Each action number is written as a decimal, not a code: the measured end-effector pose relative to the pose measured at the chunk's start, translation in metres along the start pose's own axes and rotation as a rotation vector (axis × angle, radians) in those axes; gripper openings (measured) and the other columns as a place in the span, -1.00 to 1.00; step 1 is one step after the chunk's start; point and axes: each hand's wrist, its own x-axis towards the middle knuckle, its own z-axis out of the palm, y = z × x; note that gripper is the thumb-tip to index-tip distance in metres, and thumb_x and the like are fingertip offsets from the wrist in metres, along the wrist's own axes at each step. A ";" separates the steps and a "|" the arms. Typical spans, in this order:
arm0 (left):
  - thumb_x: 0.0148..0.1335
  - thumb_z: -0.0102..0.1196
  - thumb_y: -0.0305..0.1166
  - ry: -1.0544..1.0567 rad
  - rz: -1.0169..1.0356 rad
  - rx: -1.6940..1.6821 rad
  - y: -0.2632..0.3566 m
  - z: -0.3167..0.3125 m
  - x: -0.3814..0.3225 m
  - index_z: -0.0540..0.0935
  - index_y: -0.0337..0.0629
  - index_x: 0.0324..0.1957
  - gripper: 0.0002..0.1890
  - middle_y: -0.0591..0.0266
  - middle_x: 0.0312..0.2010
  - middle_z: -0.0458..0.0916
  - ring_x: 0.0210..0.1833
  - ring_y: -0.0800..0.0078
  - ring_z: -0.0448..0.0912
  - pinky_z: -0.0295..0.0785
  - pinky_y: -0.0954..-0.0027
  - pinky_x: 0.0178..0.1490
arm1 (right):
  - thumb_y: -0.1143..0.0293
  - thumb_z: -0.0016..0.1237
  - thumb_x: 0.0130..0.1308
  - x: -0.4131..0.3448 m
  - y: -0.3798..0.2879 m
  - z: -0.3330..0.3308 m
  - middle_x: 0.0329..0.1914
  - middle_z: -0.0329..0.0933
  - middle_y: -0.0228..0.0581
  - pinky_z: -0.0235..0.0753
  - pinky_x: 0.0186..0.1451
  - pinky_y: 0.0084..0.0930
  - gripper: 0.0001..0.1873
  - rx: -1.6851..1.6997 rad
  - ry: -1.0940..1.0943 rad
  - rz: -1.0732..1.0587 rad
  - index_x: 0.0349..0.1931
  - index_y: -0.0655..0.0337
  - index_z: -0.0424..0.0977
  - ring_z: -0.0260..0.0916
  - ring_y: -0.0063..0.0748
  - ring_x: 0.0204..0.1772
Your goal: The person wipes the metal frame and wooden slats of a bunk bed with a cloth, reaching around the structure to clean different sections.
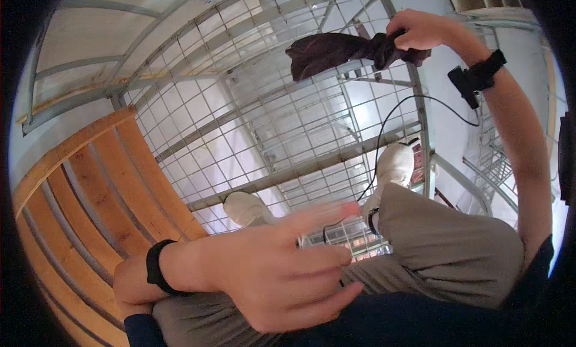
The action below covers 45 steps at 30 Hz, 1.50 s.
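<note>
My right hand (411, 30) is closed on a dark brown cloth (330, 52) at the upper right. The cloth is twisted and bunched beside the fingers, and its wider end spreads out to the left, over the metal wire mesh (288, 104). Whether the cloth rests on the mesh or hangs above it, I cannot tell. Lower down, in front of my body, my left hand (288, 275) is held with its fingers apart and nothing in them, slightly blurred. Each wrist wears a black band; the right one carries a black device (465, 84).
Orange-brown wooden slats (99, 189) lie at the left. Grey metal bars (288, 176) cross the mesh, through which a lower level shows. A thin black cable (380, 135) curves past my white shoe (396, 162). Another white shoe (246, 207) is farther left.
</note>
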 end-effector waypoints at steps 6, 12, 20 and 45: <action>0.13 0.28 -0.34 0.428 -0.328 -0.569 -0.008 -0.001 -0.001 0.72 -0.29 -0.31 -0.80 0.32 -0.49 0.52 -0.30 0.36 0.63 0.25 -0.42 0.20 | 0.42 -0.03 -0.02 0.010 -0.004 0.001 -0.57 0.50 -0.12 0.43 -0.35 -0.33 -0.74 -0.052 -0.027 -0.029 -0.36 0.42 0.54 0.45 -0.28 -0.47; 0.11 0.38 -0.22 0.381 -0.328 -0.524 -0.016 0.003 -0.003 0.77 -0.15 -0.24 -0.74 0.40 -0.56 0.52 -0.31 0.40 0.65 0.49 0.04 -0.02 | 0.42 -0.03 -0.03 0.016 -0.005 0.004 -0.58 0.50 -0.13 0.43 -0.36 -0.29 -0.75 -0.117 -0.032 -0.049 -0.36 0.40 0.55 0.43 -0.26 -0.50; 0.11 0.32 -0.36 0.392 -0.242 -0.320 -0.011 -0.001 -0.006 0.73 -0.26 -0.27 -0.81 0.35 -0.49 0.43 -0.63 0.62 0.34 0.11 0.54 -0.64 | 0.44 -0.03 -0.04 0.012 -0.013 0.012 -0.62 0.46 -0.18 0.41 -0.42 -0.33 -0.78 -0.122 -0.086 0.017 -0.39 0.38 0.54 0.40 -0.35 -0.55; 0.13 0.21 -0.58 0.425 0.118 0.347 0.054 0.018 0.032 0.73 -0.36 -0.27 -0.88 0.14 -0.21 0.74 -0.02 0.45 0.69 0.47 0.39 0.29 | 0.22 0.20 0.14 0.053 -0.006 0.096 0.44 0.20 0.01 0.52 0.21 0.00 -0.27 -0.253 0.575 -0.200 0.36 -0.13 0.25 0.42 0.37 0.15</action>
